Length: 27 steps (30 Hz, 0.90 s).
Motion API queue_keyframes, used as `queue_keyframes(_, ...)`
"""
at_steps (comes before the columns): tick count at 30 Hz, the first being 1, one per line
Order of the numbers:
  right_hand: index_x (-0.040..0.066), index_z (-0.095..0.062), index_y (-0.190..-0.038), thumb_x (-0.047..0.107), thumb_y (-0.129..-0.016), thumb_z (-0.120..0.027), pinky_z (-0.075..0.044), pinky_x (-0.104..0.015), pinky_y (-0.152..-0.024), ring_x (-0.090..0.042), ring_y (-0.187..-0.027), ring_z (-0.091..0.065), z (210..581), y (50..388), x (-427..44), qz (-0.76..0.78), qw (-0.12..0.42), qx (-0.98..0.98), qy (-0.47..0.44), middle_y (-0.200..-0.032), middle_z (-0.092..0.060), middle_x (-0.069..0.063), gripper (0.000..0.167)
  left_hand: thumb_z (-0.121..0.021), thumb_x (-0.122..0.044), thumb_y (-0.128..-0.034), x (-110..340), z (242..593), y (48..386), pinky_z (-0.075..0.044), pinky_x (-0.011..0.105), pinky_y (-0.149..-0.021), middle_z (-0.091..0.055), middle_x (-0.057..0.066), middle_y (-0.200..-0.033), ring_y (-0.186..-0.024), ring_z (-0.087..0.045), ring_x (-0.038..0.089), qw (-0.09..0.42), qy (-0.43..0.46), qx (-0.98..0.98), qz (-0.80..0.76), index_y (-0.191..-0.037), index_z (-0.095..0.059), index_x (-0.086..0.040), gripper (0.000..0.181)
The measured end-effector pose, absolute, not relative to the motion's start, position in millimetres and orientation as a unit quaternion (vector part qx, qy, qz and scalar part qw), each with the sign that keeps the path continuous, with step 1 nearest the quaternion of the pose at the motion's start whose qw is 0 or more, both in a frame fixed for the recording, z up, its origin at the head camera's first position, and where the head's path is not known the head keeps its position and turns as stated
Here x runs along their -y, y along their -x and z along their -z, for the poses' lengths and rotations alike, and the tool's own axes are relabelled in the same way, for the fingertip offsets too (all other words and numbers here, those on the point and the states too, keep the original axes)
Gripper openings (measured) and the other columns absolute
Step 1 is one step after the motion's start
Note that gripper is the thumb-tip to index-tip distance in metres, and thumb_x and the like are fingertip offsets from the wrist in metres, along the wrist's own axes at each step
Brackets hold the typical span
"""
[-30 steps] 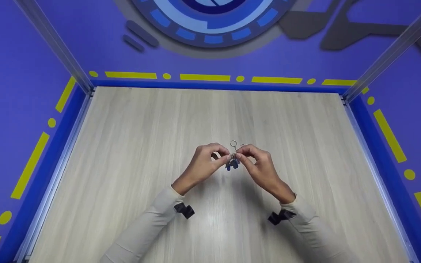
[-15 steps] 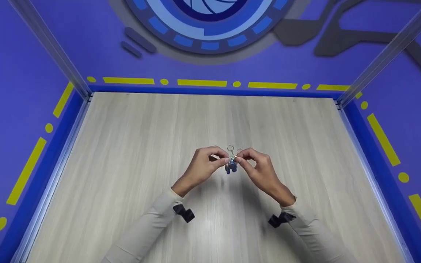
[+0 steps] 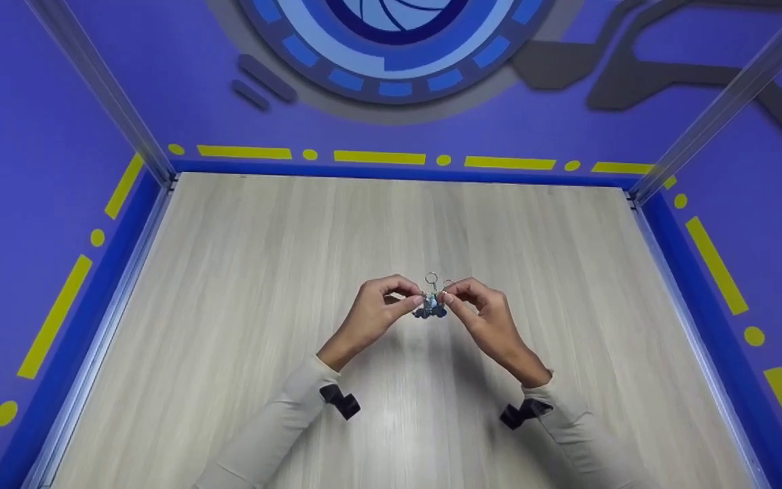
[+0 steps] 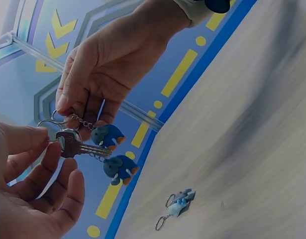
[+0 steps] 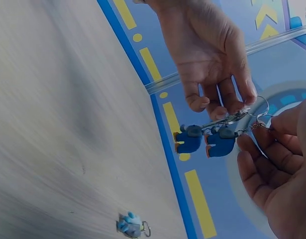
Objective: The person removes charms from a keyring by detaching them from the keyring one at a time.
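Just above the table, my left hand (image 3: 385,302) pinches some metal keys (image 4: 70,143) between thumb and fingers. My right hand (image 3: 485,312) pinches the metal ring and chain joined to them. Two dark blue elephant charms with grey heads dangle from short chains: one elephant charm (image 4: 109,135) near the right fingers, the other elephant charm (image 4: 122,167) below the keys. In the right wrist view both elephant charms (image 5: 220,144) hang side by side. Fingers partly cover the rings, so how the loops join is unclear.
On the wood-grain table (image 3: 262,272), beyond the hands, lie a light blue figure keychain (image 4: 178,206) and a grey one (image 4: 186,193) beside it, each with a ring. Blue panels (image 3: 398,129) with yellow dashes border the table on the back and both sides.
Both hands stay close together, keeping their pinches. The dark blue charms have swung slightly apart, and more of the light blue keychain behind shows between the hands. The head view has shifted a little.
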State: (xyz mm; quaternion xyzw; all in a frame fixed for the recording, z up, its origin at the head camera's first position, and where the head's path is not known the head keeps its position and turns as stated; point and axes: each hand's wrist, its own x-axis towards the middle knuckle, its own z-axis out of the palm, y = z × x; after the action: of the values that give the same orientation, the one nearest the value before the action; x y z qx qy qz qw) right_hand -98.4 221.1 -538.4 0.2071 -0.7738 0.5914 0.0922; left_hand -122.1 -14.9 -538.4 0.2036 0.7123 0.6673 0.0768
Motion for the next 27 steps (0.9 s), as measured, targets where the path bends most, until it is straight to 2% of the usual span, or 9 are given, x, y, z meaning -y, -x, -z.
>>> queue_keyframes(4,-0.003,-0.074,-0.1,-0.006,-0.101,-0.074,-0.058,-0.022,-0.092,-0.015,-0.094,-0.073,540.4,99.1,-219.4,-0.576,0.108,0.779,-0.222,-0.099,-0.079,-0.011,0.004,-0.078,-0.007,-0.1022,16.9,537.3,122.0,-0.064,0.033,-0.083,-0.078,0.003,-0.104,-0.094,-0.078,0.027,0.076,-0.207,-0.727,-0.651,-0.106,-0.08,-0.004,0.005)
queue_keyframes(10,-0.003,-0.075,-0.1,-0.009,-0.098,-0.076,-0.057,-0.02,-0.091,-0.021,-0.092,-0.076,543.8,102.5,-217.5,-0.531,0.137,0.794,-0.261,-0.098,-0.08,-0.012,0.007,-0.08,-0.003,-0.0996,16.5,533.7,123.0,-0.062,0.041,-0.083,-0.078,0.005,-0.101,-0.092,-0.072,0.015,0.025,-0.228,-0.778,-0.585,-0.1,-0.08,-0.007,0.004)
queue_keyframes(17,0.0,-0.075,-0.104,-0.004,-0.101,-0.076,-0.059,-0.023,-0.088,-0.026,-0.089,-0.078,545.3,104.6,-217.0,-0.5,0.135,0.802,-0.298,-0.099,-0.08,-0.007,0.005,-0.083,-0.004,-0.0979,13.3,530.3,123.7,-0.06,0.034,-0.076,-0.077,0.0,-0.093,-0.088,-0.07,0.011,-0.005,-0.265,-0.804,-0.532,-0.096,-0.081,-0.01,0.006)
queue_keyframes(20,-0.001,-0.075,-0.105,-0.001,-0.101,-0.077,-0.059,-0.022,-0.085,-0.025,-0.089,-0.077,546.6,105.1,-217.2,-0.496,0.136,0.803,-0.302,-0.099,-0.08,-0.006,0.004,-0.083,-0.004,-0.0975,12.7,529.9,123.0,-0.061,0.039,-0.076,-0.077,0.0,-0.092,-0.087,-0.07,0.012,-0.008,-0.27,-0.81,-0.521,-0.094,-0.081,-0.009,0.006)
queue_keyframes(27,0.0,-0.075,-0.104,-0.009,-0.099,-0.076,-0.058,-0.019,-0.087,-0.025,-0.088,-0.078,549.2,104.4,-218.6,-0.501,0.141,0.8,-0.3,-0.098,-0.081,-0.006,0.01,-0.08,0.001,-0.0978,12.0,532.0,120.5,-0.062,0.047,-0.078,-0.076,0.006,-0.095,-0.089,-0.07,0.017,-0.006,-0.276,-0.812,-0.515,-0.094,-0.078,-0.004,0.006)
